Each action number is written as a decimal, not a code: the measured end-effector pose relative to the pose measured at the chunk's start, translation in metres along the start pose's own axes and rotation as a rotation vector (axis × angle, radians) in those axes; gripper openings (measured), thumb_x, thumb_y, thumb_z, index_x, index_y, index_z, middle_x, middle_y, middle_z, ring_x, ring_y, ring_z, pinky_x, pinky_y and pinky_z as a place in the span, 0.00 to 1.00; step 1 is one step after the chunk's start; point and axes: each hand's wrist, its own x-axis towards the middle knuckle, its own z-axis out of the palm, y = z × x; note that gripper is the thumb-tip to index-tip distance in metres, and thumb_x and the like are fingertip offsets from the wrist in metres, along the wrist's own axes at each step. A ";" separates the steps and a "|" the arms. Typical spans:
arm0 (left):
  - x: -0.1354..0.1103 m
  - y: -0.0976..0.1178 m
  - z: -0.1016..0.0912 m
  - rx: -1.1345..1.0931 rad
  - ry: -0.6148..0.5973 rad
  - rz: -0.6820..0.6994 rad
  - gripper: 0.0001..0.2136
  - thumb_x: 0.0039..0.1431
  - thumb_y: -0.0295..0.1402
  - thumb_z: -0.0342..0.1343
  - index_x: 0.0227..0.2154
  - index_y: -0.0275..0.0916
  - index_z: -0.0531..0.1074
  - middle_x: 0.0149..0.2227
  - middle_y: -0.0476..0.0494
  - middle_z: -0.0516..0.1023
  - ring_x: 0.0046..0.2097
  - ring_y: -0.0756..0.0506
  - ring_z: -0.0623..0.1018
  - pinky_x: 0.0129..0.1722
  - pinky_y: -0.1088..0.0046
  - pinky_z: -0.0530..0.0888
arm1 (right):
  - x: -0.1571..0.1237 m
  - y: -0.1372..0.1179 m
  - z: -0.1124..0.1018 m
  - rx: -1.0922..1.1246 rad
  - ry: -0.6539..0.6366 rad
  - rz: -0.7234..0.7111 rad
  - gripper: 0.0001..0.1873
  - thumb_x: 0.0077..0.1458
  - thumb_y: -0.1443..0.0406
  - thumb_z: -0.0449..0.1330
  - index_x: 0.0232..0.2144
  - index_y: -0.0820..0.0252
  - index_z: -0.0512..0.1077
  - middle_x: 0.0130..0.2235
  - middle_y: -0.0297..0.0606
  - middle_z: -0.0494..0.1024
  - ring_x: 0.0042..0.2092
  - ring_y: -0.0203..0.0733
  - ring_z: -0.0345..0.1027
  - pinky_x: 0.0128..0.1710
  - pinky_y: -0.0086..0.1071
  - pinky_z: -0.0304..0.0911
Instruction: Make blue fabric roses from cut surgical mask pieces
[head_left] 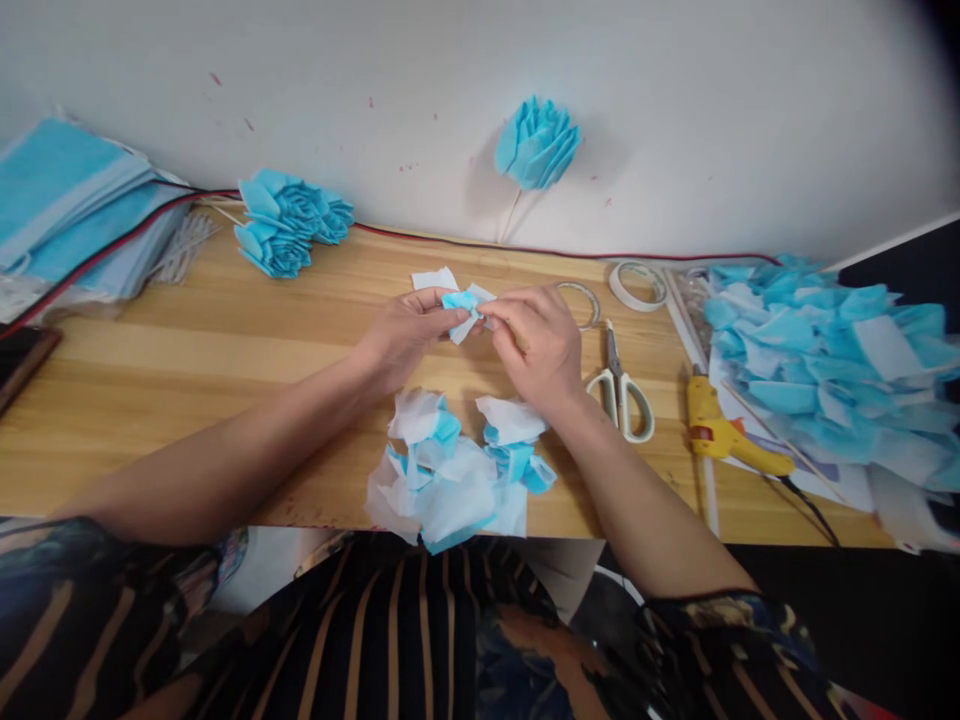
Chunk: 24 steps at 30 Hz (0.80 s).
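Note:
My left hand (412, 330) pinches a small blue-and-white fabric piece (459, 300) above the middle of the table. On its other side, the fingertips of my right hand (536, 340) are closed on the same piece. Part of it is hidden by my fingers. Another white scrap (433, 281) shows just behind my left hand. Nearer to me, between my forearms, lies a loose heap of blue and white fabric petals (457, 480). A pair of scissors (616, 385) with pale handles rests right of my right hand.
Finished blue fabric flowers (289, 220) lie at the back left; one blue flower (538, 143) leans on the wall. Face masks (82, 210) are stacked far left. Tape rolls (637, 286), a yellow glue gun (724, 430) and a large petal pile (832, 360) occupy the right.

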 end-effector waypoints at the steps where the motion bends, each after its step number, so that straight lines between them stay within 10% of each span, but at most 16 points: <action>1: 0.000 0.000 0.000 0.002 -0.005 0.003 0.09 0.48 0.31 0.71 0.33 0.36 0.80 0.34 0.46 0.84 0.38 0.47 0.81 0.47 0.68 0.72 | 0.000 0.001 0.000 -0.007 0.004 -0.003 0.15 0.63 0.72 0.55 0.43 0.51 0.77 0.41 0.37 0.80 0.44 0.46 0.72 0.45 0.42 0.67; 24: 0.002 0.002 -0.001 -0.043 0.043 -0.025 0.03 0.52 0.25 0.67 0.30 0.36 0.78 0.31 0.47 0.83 0.35 0.49 0.81 0.45 0.71 0.74 | 0.000 -0.004 -0.001 0.008 -0.037 0.012 0.12 0.64 0.69 0.56 0.47 0.50 0.73 0.44 0.38 0.81 0.46 0.49 0.73 0.48 0.47 0.68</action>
